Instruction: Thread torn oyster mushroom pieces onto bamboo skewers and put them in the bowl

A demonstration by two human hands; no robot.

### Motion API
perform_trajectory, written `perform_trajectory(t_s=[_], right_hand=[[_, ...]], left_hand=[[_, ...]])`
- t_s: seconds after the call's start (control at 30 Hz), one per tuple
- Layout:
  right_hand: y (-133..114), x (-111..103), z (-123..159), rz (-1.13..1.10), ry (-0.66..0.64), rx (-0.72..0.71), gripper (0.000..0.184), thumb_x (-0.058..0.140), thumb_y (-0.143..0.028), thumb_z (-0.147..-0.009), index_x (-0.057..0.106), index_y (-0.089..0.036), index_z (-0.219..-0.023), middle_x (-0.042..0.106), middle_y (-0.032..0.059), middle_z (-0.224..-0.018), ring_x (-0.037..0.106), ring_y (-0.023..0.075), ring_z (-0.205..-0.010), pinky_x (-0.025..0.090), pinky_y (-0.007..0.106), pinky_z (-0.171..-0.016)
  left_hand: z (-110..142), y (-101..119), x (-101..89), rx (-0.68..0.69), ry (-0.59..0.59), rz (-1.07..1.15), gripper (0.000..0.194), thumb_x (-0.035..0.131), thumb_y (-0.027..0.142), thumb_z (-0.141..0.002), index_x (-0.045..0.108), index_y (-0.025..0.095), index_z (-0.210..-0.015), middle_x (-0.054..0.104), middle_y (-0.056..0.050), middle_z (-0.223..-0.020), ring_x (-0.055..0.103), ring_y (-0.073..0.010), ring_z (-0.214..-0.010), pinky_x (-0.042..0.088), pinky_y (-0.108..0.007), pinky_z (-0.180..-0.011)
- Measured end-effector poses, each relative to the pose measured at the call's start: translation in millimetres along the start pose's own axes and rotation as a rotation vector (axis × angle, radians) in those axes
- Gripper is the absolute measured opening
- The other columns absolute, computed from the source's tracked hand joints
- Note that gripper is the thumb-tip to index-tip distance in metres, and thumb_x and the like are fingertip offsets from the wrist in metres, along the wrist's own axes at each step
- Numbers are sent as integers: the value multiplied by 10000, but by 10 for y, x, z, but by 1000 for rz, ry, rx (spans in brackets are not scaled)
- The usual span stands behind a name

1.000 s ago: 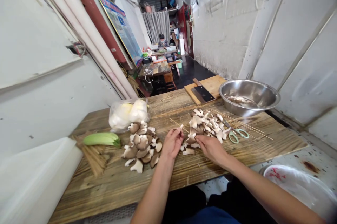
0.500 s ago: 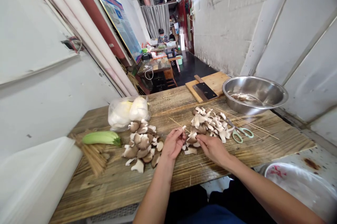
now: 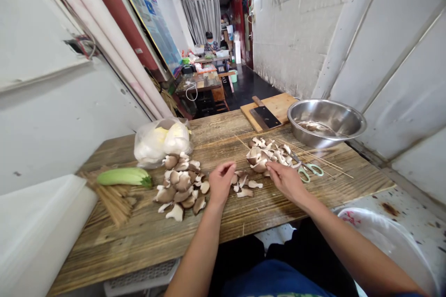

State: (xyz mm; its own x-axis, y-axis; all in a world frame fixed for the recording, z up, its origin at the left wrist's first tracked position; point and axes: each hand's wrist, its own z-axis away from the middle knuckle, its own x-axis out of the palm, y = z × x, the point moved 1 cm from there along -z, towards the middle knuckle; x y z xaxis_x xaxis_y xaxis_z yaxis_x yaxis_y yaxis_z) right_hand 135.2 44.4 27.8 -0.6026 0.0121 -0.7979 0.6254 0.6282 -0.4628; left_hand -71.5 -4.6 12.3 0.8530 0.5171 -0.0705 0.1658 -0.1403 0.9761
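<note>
Mushroom with brown cap is at the fingertips of the right hand, on the near edge of the right-hand mushroom pile; thumb and forefinger appear to pinch its rim. The left hand is curled, with fingertips drawn together, but whether something is between them I cannot tell. For this handling, I think a light pinch is better, nearer to the thick stem, because the thin cap looks easy to tear. Both wrists should be kept steady, and the right one careful of the scissors, which lie just beyond it, blades toward the pile. About containers: the steel bowl, beside the cutting board, has brown and pale pieces low inside, probably mushrooms too. The clear plastic bag, behind the left-hand mushroom pile, keeps round white things, one with a yellow patch. Below the table, at right, is a bucket with see-through plastic in it; more contents I cannot make out.
</note>
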Motion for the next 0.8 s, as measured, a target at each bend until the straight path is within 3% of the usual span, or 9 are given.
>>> perform_trajectory(t_s=[0.13, 0.23, 0.37, 0.53, 0.67, 0.8], right_hand=[[96, -139, 61, 46, 11, 79, 303, 367, -286, -911, 655, -200, -950, 709, 56, -798, 640, 189, -652, 426, 252, -606], [130, -184, 118, 18, 7, 95, 304, 369, -293, -909, 656, -195, -932, 698, 50, -745, 625, 181, -617, 419, 245, -594], [133, -192, 180, -31, -6, 74, 290, 374, -281, -910, 650, -193, -908, 701, 53, -794, 631, 176, -661, 424, 238, -626], [123, -160, 266, -32, -24, 62, 297, 359, -269, -914, 645, -195, -881, 690, 46, -752, 628, 176, -650, 415, 236, -597], [139, -111, 366, -62, -36, 66, 283, 376, -265, -907, 648, -191, -932, 712, 63, -841, 650, 187, -704, 446, 249, -640], [148, -91, 443, -109, -51, 52, 297, 370, -264, -913, 650, -177, -955, 716, 83, -882, 661, 196, -734, 472, 268, -681]], left_hand=[[132, 27, 127, 310, -471, -486, 173, 642, 349, -750, 712, 235, -861, 628, -47, -896, 522, -197, -906, 353, -373, -861], [207, 35, 182, 410, -595, -732, 273, 654, 375, -736, 683, 270, -986, 578, -54, -986, 458, -230, -982, 309, -407, -868], [229, 30, 176, 394, -600, -823, 385, 647, 433, -725, 645, 257, -1067, 526, -62, -1038, 427, -243, -997, 301, -408, -857], [250, 18, 183, 394, -575, -828, 279, 621, 386, -750, 666, 241, -985, 527, -66, -1045, 424, -242, -1011, 295, -410, -865], [251, 10, 207, 383, -511, -725, 173, 663, 325, -715, 661, 232, -861, 553, -49, -1106, 426, -244, -1079, 284, -419, -920], [208, -6, 201, 266, -422, -512, 161, 664, 303, -709, 620, 212, -835, 623, -26, -911, 524, -189, -893, 361, -373, -868]])
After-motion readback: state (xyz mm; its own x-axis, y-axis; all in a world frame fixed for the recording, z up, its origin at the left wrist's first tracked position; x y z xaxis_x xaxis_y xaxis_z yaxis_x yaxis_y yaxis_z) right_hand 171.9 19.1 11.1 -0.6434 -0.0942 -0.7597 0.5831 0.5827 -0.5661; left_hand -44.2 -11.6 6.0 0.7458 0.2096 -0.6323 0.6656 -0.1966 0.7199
